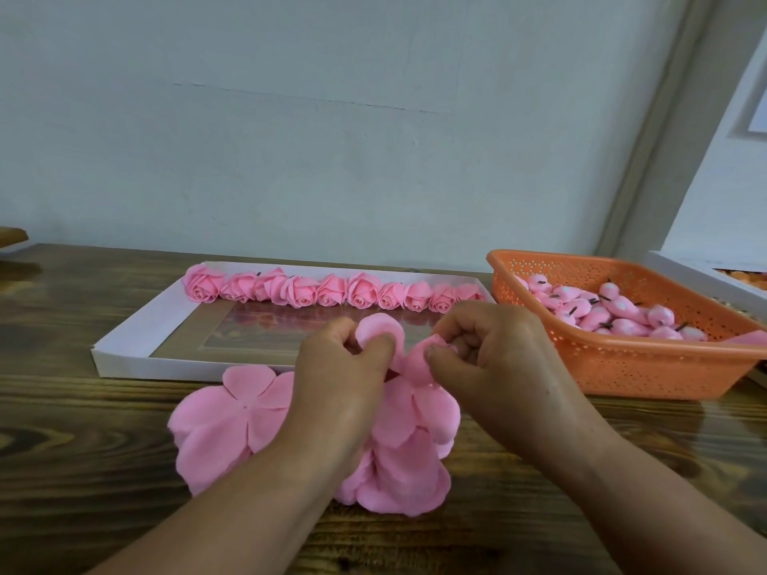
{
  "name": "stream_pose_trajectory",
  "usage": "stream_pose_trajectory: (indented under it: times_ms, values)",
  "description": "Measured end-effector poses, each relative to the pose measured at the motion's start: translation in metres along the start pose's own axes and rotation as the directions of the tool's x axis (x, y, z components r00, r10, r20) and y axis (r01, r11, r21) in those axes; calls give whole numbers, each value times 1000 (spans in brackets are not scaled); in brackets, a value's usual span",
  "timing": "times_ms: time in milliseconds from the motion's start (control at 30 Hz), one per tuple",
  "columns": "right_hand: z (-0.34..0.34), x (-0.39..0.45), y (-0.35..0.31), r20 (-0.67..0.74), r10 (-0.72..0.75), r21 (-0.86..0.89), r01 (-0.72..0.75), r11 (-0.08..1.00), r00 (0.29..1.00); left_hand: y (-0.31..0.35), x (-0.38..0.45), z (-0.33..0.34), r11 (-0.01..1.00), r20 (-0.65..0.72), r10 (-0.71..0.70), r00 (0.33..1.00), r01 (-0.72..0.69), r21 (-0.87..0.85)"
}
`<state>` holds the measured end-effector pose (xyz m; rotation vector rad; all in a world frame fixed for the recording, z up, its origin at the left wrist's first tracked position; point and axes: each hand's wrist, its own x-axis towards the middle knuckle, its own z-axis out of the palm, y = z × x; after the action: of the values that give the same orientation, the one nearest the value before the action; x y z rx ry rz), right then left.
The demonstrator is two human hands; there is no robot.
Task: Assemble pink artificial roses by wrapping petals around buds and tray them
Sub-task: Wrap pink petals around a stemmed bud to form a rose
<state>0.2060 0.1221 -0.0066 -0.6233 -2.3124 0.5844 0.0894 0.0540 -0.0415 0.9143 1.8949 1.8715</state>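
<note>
My left hand [338, 373] and my right hand [494, 359] meet above the table and both pinch a pink petal piece [398, 346] that curls up between them. Whether a bud sits inside it is hidden by my fingers. Beneath my wrists lies a pile of flat pink petal sheets [232, 417] on the wood. Behind my hands, the shallow white tray [124, 346] holds a row of several finished pink roses [332, 290] along its far edge. An orange perforated basket [622, 367] at the right holds several pink buds [614, 311] with dark stems.
The wooden table [83, 471] runs up to a pale wall. A white box [705, 276] with orange contents stands behind the basket at the far right. A brown object [10, 236] shows at the left edge.
</note>
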Motion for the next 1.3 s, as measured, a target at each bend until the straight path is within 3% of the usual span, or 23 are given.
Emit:
stream_pose_trajectory:
  times_ms: [133,333,700,833,1167,1300]
  values:
    - [-1,0,-3,35,-22,-18,22,1000,999,2,-3,1,967,89,-97,991,115,-229]
    - [-3,-1,-5,33,-46,-14,47,999,998,5,-6,5,900,214,-148,966,221,-375]
    - [-4,-1,-3,105,-14,-32,18,999,994,4,-11,1,944,401,-38,915,164,-286]
    - [-6,1,-3,119,26,42,-31,999,993,5,-13,-3,953,432,-26,902,154,-262]
    - [-12,2,-6,111,81,101,-92,991,990,11,-9,-10,852,513,-82,854,328,-409]
    - [-15,4,-3,74,116,192,-129,973,990,10,-9,-10,816,487,-100,868,351,-459]
